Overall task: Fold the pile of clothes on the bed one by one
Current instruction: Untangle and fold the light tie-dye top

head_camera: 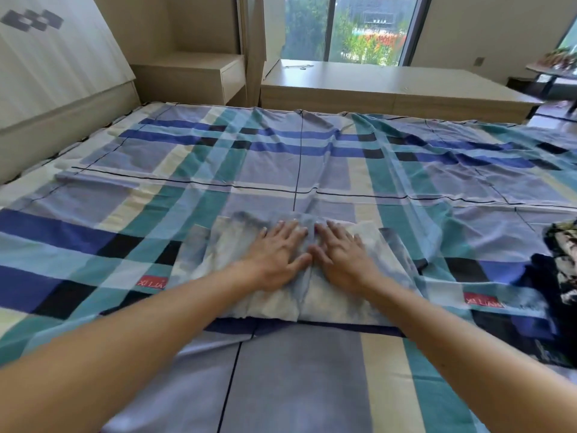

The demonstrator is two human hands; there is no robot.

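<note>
Pale blue-and-white mottled garment (224,245), thin soft cloth, already in a rough rectangle with a crease down the middle. It lies on the near-centre of the bed (281,164), straight in front of the person.

Handling, my read: light, limp, no stiffness, so it won't hold shape unless pressed flat. It will likely slide a little on the plaid sheet (312,385) and drag wrinkles with it. Best taken at the corners or along a folded edge, pinching all layers together; lifting from the middle would let the fold fall open.

Hands: left hand (278,254) and right hand (343,257) both lie flat on top of the garment, fingers straight and spread, thumbs nearly touching at the centre crease. Neither grips anything; palms press down. The garment extends out past both hands to either side and toward the person.

Step looks like smoothing or setting the fold, with the next fold not yet made.

Pile of clothes (562,270), dark and patterned, sits at the right edge of the bed, well apart from the hands. Window (359,26) and a low wooden cabinet (390,85) lie beyond the far side.
</note>
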